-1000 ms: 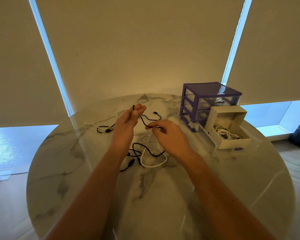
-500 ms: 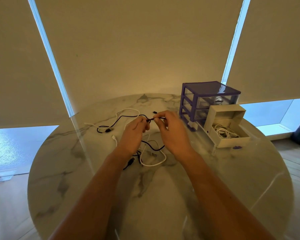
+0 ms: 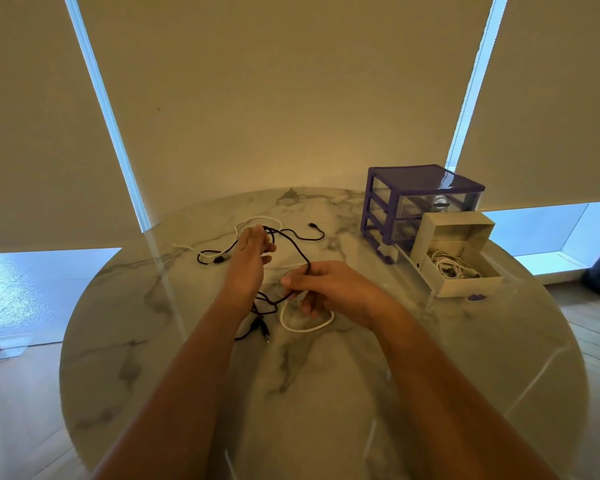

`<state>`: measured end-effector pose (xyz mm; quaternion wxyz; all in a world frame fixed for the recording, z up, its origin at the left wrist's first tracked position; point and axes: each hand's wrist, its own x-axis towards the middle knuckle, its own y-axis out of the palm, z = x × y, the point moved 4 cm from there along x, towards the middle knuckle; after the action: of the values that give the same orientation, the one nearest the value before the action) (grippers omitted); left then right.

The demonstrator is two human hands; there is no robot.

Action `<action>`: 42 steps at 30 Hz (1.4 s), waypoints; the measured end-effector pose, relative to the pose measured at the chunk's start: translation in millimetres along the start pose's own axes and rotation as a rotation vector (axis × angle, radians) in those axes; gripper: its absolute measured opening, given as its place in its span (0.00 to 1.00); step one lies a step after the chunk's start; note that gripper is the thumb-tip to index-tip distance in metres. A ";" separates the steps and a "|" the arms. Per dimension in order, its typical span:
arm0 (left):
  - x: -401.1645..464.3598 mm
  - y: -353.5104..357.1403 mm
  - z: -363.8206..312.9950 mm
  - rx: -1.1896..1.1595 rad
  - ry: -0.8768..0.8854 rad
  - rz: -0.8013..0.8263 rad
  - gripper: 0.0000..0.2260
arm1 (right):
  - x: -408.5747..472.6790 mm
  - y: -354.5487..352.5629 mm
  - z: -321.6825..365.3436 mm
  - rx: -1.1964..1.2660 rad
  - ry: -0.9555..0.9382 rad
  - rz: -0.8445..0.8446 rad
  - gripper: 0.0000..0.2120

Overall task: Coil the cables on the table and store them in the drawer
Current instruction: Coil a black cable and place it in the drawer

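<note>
A black cable (image 3: 293,245) is held above the round marble table (image 3: 326,393): its upper loops are gripped by the raised left hand (image 3: 248,259), and a lower stretch is pinched by the right hand (image 3: 329,289). White cables (image 3: 307,323) are left on the table beneath. At right, the pulled-out drawer (image 3: 465,282) of the purple drawer unit (image 3: 420,202) is seen holding a coiled white cable (image 3: 451,266).

On the table (image 3: 326,393), the drawer unit (image 3: 420,199) stands at the far right, with a drawer (image 3: 459,268) pulled out in front of it and a coiled cable (image 3: 452,266) in it. Left of the unit, loose cables (image 3: 291,237) lie across the table's middle. The left hand (image 3: 248,261) is over them, the right hand (image 3: 329,289) nearer and to its right, one cable running between the two.
</note>
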<state>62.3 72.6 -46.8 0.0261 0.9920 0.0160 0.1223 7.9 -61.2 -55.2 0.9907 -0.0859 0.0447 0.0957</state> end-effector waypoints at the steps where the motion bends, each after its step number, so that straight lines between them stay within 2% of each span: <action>1: 0.2 -0.9 -0.6 -0.011 0.007 -0.002 0.12 | -1.1 1.3 -0.6 -0.012 0.018 0.025 0.14; 5: 3.5 -7.5 0.8 -0.079 -0.015 -0.006 0.13 | -3.5 5.0 -2.8 -0.036 0.079 0.095 0.13; 9: 1.6 -10.9 4.7 -0.052 -0.041 0.019 0.14 | -0.4 0.3 1.8 0.103 -0.014 -0.009 0.13; 16: -3.9 -8.7 -2.3 -0.090 0.020 0.031 0.14 | 2.6 -10.7 5.1 0.096 -0.162 -0.233 0.11; 23: -8.8 -8.4 -6.9 -0.137 0.057 0.082 0.12 | 3.4 -11.3 1.0 0.069 -0.173 -0.284 0.09; 27: -7.2 -8.5 -9.1 -0.113 0.092 0.058 0.13 | 2.4 -16.1 0.1 0.061 -0.170 -0.387 0.10; 30: -5.8 -10.8 -13.8 -0.120 0.116 0.051 0.14 | 1.2 -16.2 2.5 0.071 -0.203 -0.397 0.11; 35: -5.3 -13.8 -16.8 -0.253 0.052 0.094 0.13 | 1.6 -19.2 2.6 0.039 -0.220 -0.413 0.14; 38: -7.3 -12.6 -14.2 -0.293 -0.011 0.118 0.12 | 0.5 -27.6 2.6 0.156 -0.193 -0.441 0.17; 42: -10.5 -7.1 -14.0 -0.337 -0.076 0.187 0.11 | -0.2 -27.2 6.8 0.556 -0.187 -0.322 0.16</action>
<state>48.5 79.9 -36.2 0.1811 0.9746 -0.0982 0.0876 13.6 -86.3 -44.1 0.9784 0.1909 -0.0361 -0.0702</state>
